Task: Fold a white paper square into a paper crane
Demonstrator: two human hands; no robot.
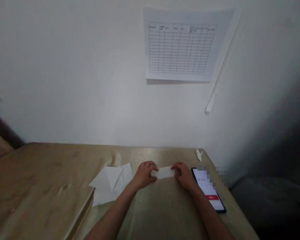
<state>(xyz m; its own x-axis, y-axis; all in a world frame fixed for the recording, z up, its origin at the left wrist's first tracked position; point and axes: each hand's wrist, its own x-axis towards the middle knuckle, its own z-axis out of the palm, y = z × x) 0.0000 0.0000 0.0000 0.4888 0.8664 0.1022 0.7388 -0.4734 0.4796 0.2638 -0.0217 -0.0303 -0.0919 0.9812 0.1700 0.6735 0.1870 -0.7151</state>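
A small white strip of paper [165,172], looking folded, lies between my two hands over the table. Its left end is pinched by my left hand [145,175], thumb below and fingers above. At the other end, my right hand [182,175] grips the strip's upper right corner with closed fingers. Left of my left hand rest several loose white paper sheets [110,183], overlapping and partly creased, some hidden behind my forearm.
A phone [208,190] with a lit screen lies right of my right forearm. Near the back right corner of the table [152,213] sits a small white paper scrap [199,155]. A printed grid sheet [180,50] hangs on the wall behind.
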